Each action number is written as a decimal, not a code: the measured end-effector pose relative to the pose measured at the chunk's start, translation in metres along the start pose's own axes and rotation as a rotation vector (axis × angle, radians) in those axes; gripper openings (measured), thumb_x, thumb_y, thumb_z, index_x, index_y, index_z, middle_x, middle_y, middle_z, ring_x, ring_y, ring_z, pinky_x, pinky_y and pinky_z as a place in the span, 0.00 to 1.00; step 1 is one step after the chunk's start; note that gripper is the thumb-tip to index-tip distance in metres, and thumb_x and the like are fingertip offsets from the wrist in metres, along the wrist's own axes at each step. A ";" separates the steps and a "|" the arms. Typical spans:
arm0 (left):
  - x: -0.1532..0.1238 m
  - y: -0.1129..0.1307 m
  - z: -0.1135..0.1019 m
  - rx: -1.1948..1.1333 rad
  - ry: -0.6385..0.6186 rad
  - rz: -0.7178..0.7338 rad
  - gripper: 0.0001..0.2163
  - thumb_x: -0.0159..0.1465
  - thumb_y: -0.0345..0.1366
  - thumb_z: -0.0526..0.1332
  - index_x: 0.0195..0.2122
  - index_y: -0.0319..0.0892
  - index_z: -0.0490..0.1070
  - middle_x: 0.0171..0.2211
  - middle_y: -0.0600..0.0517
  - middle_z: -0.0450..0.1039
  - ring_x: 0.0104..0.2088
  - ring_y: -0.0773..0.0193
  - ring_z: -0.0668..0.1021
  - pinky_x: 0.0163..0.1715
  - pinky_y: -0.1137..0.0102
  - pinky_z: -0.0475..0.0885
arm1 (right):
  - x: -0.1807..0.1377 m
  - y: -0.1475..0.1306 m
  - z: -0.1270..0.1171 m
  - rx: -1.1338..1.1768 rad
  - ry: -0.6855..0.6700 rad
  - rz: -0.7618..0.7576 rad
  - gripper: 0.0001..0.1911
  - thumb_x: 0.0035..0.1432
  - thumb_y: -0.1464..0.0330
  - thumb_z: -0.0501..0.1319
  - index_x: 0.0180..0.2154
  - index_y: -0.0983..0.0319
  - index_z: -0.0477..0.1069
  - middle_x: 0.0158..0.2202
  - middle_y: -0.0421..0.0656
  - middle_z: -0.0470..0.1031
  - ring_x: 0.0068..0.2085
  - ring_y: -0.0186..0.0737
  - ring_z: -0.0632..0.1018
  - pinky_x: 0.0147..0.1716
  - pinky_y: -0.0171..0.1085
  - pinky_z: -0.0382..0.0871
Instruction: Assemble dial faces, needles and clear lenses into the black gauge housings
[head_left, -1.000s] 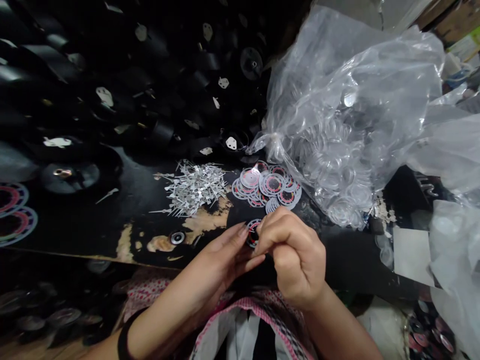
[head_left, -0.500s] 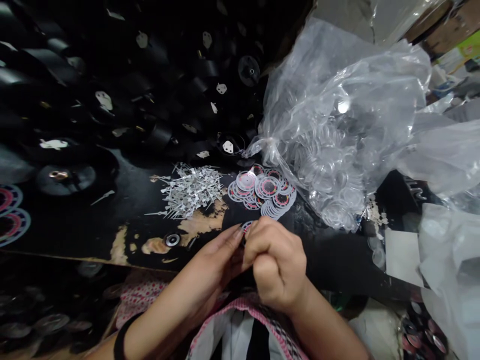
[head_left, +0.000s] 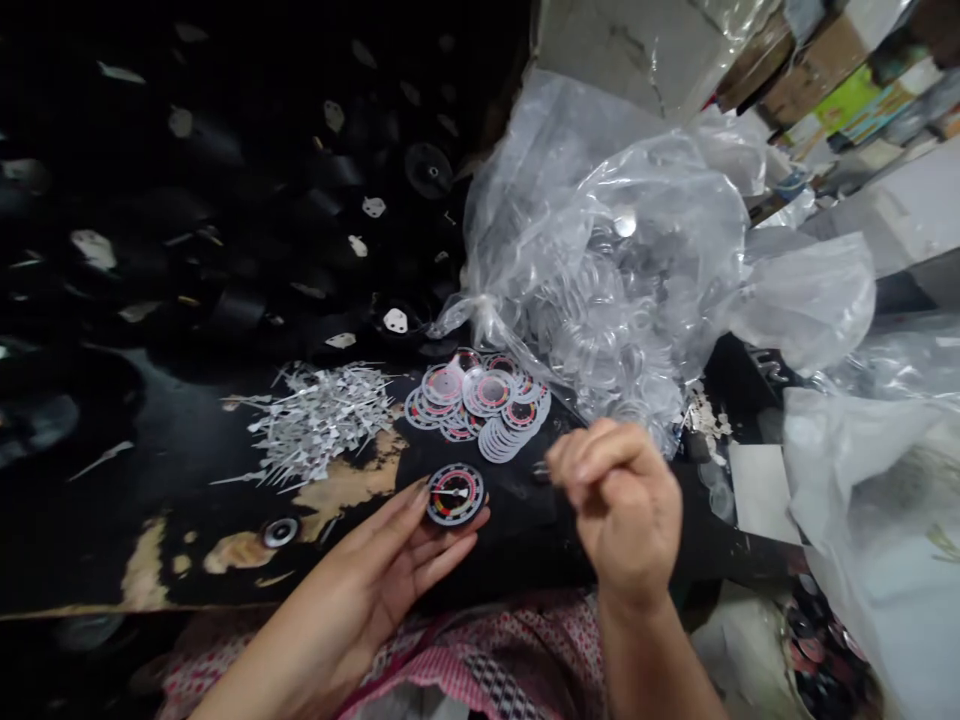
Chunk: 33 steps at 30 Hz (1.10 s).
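My left hand (head_left: pixel 420 545) holds a small round gauge (head_left: pixel 456 494) between thumb and fingers, its face turned up. The gauge has a black dial with a pale rim, red and yellow markings and a white pointer across it. Off to the right and apart from it, my right hand (head_left: pixel 619 500) is raised with fingers curled in. What those fingers hold, if anything, is hidden; a small metallic piece (head_left: pixel 541 470) shows just left of them. Beyond the gauge lies a heap of printed dial discs (head_left: pixel 491 392). Left of the discs is a pile of white pointers (head_left: pixel 319 420).
A clear plastic bag (head_left: pixel 600 190) full of transparent round covers (head_left: pixel 607 330) stands behind the discs. Black housings with whitish metal plates (head_left: pixel 395 320) fill the back left. A small ring-shaped part (head_left: pixel 281 532) lies near the worn front edge. A white card (head_left: pixel 763 492) lies at right.
My right hand has moved away from the gauge to the right, uncovering its face and pointer. My left hand still holds the gauge. The view has shifted, moving the tabletop things leftward.
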<state>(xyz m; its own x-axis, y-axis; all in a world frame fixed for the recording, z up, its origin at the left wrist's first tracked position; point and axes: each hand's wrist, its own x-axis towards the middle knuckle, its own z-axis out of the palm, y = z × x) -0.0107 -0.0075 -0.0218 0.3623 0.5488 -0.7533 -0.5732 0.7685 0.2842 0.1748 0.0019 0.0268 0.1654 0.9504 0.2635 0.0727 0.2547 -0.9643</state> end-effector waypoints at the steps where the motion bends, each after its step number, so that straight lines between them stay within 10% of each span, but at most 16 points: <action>1: 0.001 -0.001 -0.002 -0.005 -0.004 0.002 0.11 0.62 0.38 0.69 0.43 0.39 0.81 0.46 0.40 0.84 0.45 0.49 0.85 0.46 0.61 0.81 | 0.000 0.005 -0.016 -0.052 0.094 -0.011 0.12 0.62 0.75 0.51 0.33 0.58 0.71 0.26 0.35 0.64 0.26 0.33 0.66 0.29 0.37 0.63; 8: -0.002 0.007 -0.002 0.048 -0.022 0.216 0.13 0.64 0.42 0.67 0.46 0.42 0.81 0.52 0.43 0.82 0.53 0.49 0.81 0.48 0.63 0.81 | -0.005 0.012 -0.077 -0.529 0.198 -0.007 0.12 0.62 0.76 0.55 0.34 0.59 0.75 0.31 0.40 0.72 0.35 0.40 0.73 0.40 0.43 0.66; 12: -0.008 0.013 0.005 0.141 0.032 0.345 0.16 0.59 0.45 0.71 0.46 0.44 0.82 0.54 0.44 0.80 0.55 0.46 0.80 0.46 0.62 0.82 | -0.007 -0.017 -0.036 -0.910 0.096 -0.248 0.12 0.60 0.78 0.58 0.38 0.58 0.76 0.40 0.43 0.74 0.46 0.43 0.73 0.51 0.45 0.64; 17: -0.007 0.010 -0.001 0.221 0.091 0.386 0.17 0.56 0.48 0.72 0.45 0.51 0.83 0.55 0.49 0.80 0.57 0.46 0.79 0.45 0.64 0.82 | 0.003 -0.018 0.033 -0.775 -0.505 -0.159 0.06 0.64 0.74 0.58 0.39 0.63 0.74 0.35 0.44 0.76 0.39 0.42 0.74 0.41 0.41 0.69; 25: -0.010 0.014 -0.004 0.183 0.104 0.308 0.19 0.51 0.48 0.76 0.44 0.52 0.83 0.53 0.51 0.82 0.57 0.49 0.79 0.50 0.66 0.79 | 0.011 -0.003 0.053 -0.954 -0.543 -0.329 0.09 0.64 0.74 0.55 0.32 0.64 0.72 0.31 0.44 0.74 0.34 0.41 0.71 0.37 0.40 0.65; 33: -0.009 0.019 -0.010 0.284 0.174 0.345 0.21 0.54 0.48 0.74 0.50 0.54 0.80 0.56 0.53 0.79 0.59 0.50 0.77 0.51 0.66 0.79 | 0.025 -0.015 0.055 -0.712 -0.570 0.082 0.06 0.64 0.72 0.60 0.34 0.60 0.74 0.31 0.38 0.78 0.33 0.34 0.76 0.36 0.34 0.67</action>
<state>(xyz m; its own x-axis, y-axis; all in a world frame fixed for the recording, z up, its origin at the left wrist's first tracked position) -0.0324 -0.0014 -0.0153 0.0440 0.7429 -0.6679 -0.4062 0.6241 0.6674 0.1236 0.0318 0.0461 -0.2999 0.9531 -0.0404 0.7030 0.1921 -0.6847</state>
